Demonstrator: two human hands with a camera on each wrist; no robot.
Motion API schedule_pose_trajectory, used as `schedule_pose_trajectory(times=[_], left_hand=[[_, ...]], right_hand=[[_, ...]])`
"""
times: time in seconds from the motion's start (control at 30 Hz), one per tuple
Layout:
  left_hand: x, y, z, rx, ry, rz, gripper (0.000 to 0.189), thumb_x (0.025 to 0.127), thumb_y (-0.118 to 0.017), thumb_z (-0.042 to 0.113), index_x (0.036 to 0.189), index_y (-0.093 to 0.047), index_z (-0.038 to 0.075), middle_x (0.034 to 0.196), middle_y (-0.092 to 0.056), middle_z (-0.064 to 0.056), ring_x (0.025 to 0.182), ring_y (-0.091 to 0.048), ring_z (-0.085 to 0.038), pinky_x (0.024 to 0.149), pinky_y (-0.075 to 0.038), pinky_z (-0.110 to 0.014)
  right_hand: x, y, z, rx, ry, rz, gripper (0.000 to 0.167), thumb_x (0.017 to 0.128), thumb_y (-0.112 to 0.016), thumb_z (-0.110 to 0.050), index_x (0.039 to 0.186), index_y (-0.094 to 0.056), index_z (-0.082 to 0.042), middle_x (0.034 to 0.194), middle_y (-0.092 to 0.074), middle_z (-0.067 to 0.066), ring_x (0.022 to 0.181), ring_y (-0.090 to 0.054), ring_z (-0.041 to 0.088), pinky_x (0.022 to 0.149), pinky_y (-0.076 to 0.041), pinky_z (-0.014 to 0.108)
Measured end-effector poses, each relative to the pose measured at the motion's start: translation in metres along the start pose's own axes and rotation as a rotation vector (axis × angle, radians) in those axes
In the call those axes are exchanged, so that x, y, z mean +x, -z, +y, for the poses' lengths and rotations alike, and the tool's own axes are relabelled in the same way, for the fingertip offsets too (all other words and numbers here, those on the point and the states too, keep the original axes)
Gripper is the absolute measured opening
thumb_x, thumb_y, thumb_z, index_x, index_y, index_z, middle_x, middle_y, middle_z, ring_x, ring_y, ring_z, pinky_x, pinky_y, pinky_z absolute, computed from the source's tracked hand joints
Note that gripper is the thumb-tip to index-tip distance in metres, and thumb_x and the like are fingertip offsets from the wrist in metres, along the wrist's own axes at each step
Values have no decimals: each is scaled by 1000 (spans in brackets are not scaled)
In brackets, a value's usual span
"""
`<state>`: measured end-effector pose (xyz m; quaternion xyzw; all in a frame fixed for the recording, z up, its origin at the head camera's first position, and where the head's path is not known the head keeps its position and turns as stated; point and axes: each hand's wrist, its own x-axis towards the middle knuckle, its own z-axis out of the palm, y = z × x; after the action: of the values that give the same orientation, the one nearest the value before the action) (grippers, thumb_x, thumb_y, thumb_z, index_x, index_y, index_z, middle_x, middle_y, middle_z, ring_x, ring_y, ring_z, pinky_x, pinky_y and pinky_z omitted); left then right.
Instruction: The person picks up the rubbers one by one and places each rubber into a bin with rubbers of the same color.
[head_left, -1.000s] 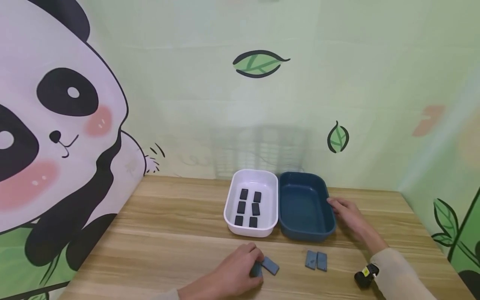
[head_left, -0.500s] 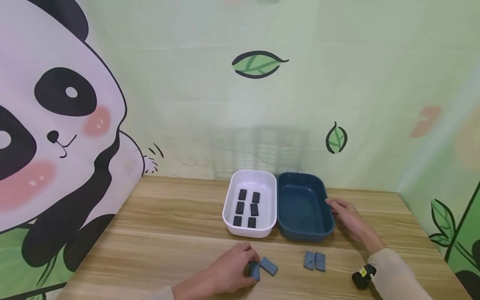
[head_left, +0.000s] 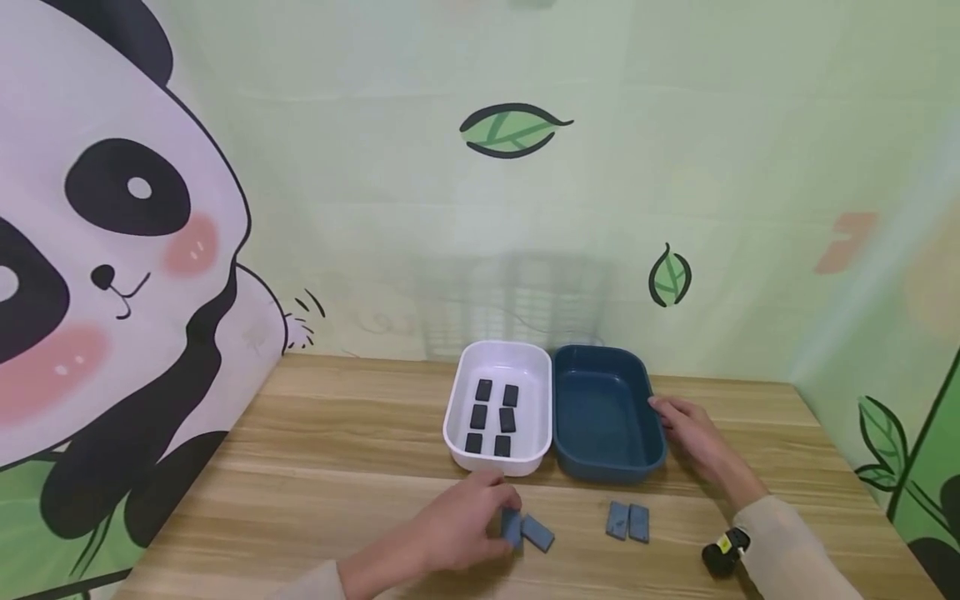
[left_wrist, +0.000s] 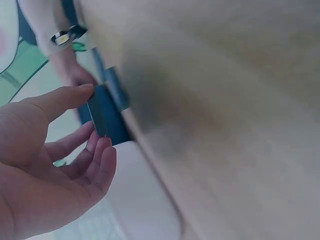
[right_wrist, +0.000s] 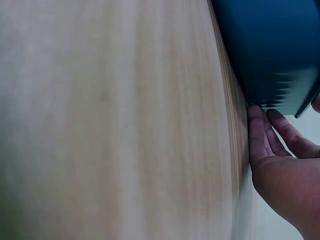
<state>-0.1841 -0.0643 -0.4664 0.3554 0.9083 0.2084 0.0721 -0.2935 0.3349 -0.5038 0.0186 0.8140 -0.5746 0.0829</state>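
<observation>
In the head view my left hand (head_left: 467,523) is at the table's front, pinching a small blue-grey rectangular tile (head_left: 512,527). The left wrist view has the thumb at one end of this tile (left_wrist: 99,111) and fingertips at the other. Beside it lies another blue-grey tile (head_left: 537,532), set at a slant. My right hand (head_left: 692,429) rests at the right side of a dark blue tray (head_left: 611,472), fingertips at its rim. From the right wrist, extended fingers (right_wrist: 257,132) touch the tray's outer wall low down by the table.
Left of the blue tray, side by side with it, stands a white tray (head_left: 455,454) holding several black tiles (head_left: 507,419) in two columns. Two more blue-grey tiles (head_left: 638,522) lie in front of the blue tray. A panda-printed backdrop (head_left: 360,208) rises behind the wooden table (head_left: 337,417).
My left hand has shifted slightly forward with the pinched tile, which shows more between thumb and fingers. The right hand stays at the blue tray; the whole view has drifted a little.
</observation>
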Motion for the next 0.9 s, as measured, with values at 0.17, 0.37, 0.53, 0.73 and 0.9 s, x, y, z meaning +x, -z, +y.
schedule_pose_trajectory(times=[0.17,0.37,0.53,0.73,0.9], left_hand=[[8,22,10,-41,-40,23,36,88,-89,24,119,-76,14,111,-61,10,102,-56,-6,94,-53,-23],[30,33,13,-96,-78,84,39,91,-87,24,125,-75,12,116,-64,6,108,-63,-11,98,-53,-23],[56,45,18,-148,-76,133,42,91,-87,27,128,-74,12,116,-66,5,108,-64,-14,94,-54,-22],[95,63,21,-181,-106,167,44,92,-85,25,130,-72,9,119,-67,-1,110,-65,-19,93,-54,-21],[128,78,20,-191,-76,184,44,95,-83,23,135,-69,9,125,-64,-5,117,-63,-25,95,-54,-23]], right_hand=[[-1,0,-3,-2,-1,3,74,114,-44,-48,157,-37,12,155,-47,30,138,-50,33,117,-46,43],[-2,0,-4,0,-11,-2,75,113,-44,-49,157,-37,12,156,-47,30,137,-50,33,116,-46,43],[-1,1,-3,10,-18,-1,75,114,-44,-48,158,-36,12,157,-45,31,139,-49,34,119,-43,47],[-2,2,-1,8,-16,-4,76,113,-43,-50,157,-36,12,155,-47,30,137,-51,32,120,-41,50],[-1,0,-1,-3,-11,1,76,113,-44,-50,157,-36,12,156,-46,30,138,-50,33,119,-42,48]])
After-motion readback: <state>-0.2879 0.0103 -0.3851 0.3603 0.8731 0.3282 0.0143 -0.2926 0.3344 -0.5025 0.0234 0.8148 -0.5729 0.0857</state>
